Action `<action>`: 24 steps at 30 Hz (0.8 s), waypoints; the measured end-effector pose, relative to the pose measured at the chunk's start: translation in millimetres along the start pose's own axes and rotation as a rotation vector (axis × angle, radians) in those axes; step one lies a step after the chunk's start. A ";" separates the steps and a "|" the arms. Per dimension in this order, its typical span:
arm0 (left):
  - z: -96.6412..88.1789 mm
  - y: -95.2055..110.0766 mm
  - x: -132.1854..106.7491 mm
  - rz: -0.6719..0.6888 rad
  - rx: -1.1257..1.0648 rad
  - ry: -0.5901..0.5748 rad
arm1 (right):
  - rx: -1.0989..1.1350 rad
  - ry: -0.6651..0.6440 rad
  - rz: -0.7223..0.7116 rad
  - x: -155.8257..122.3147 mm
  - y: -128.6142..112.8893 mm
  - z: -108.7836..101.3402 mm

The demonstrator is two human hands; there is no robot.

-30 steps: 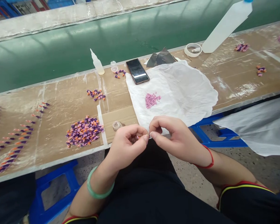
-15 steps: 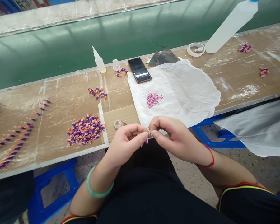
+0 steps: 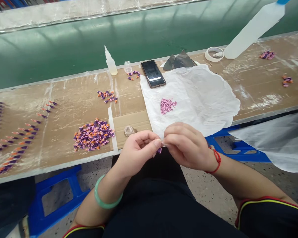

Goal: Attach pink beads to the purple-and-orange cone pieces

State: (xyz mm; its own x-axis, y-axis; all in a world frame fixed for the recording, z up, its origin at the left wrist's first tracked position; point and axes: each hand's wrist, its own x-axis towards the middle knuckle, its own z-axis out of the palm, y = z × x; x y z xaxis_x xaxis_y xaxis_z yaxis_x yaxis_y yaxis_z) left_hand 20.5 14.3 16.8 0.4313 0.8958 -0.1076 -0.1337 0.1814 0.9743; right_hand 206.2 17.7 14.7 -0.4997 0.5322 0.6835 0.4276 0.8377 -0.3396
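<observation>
My left hand (image 3: 136,152) and my right hand (image 3: 186,145) meet over my lap, just below the table's front edge. The left hand's fingers pinch a small purple piece (image 3: 159,150). The right hand's fingertips press together against it, and whether they hold anything is hidden. A heap of purple and orange pieces (image 3: 93,135) lies on the table to the left of my hands. A small pile of pink beads (image 3: 168,105) rests on a white sheet (image 3: 201,99) right above my hands.
A glue bottle (image 3: 110,62), a phone (image 3: 153,73), a tape roll (image 3: 214,54) and a large white bottle (image 3: 254,29) stand along the table's back. Rows of finished pieces (image 3: 12,138) lie at left. Blue stools (image 3: 57,198) stand below. A green conveyor belt (image 3: 89,43) runs behind.
The view has shifted slightly, so the table things sit further right. My right hand has turned its back upward and closed in on the left fingertips. The purple piece now shows below my left thumb.
</observation>
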 end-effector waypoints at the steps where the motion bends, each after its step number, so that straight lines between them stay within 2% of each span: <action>1: 0.0 1.2 -2.0 0.125 0.140 0.046 | 0.094 0.010 0.108 1.2 -2.6 -1.4; 3: -0.6 3.9 -5.8 0.424 0.455 0.138 | 0.293 -0.005 0.343 4.6 -9.5 -4.4; 5: -2.2 5.7 -8.6 0.685 0.706 0.175 | 0.447 -0.055 0.488 8.4 -16.3 -7.3; 6: -3.4 6.2 -9.4 0.770 0.788 0.174 | 0.498 -0.077 0.524 10.2 -19.1 -8.3; 8: -6.0 6.1 -10.1 0.852 0.884 0.150 | 0.548 -0.094 0.563 13.2 -23.0 -9.6; 12: -10.5 4.9 -10.3 0.875 0.927 0.111 | 0.535 -0.102 0.580 15.5 -25.3 -8.9; 15: -12.8 5.5 -11.3 0.831 0.890 0.093 | 0.515 -0.102 0.552 15.1 -25.6 -6.1; 20: -16.8 9.9 -13.5 0.718 0.697 0.033 | 0.552 -0.097 0.519 17.3 -26.2 0.5; 24: -22.6 10.7 -16.5 0.626 0.557 0.047 | 0.582 -0.108 0.494 24.5 -26.2 3.8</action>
State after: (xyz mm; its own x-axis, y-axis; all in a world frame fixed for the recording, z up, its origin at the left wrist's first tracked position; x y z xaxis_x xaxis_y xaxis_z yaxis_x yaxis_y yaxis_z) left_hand -8.2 10.6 24.5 0.3851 0.7827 0.4890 0.1291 -0.5704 0.8112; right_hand 179.9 9.3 37.9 -0.4368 0.8454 0.3073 0.1701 0.4131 -0.8947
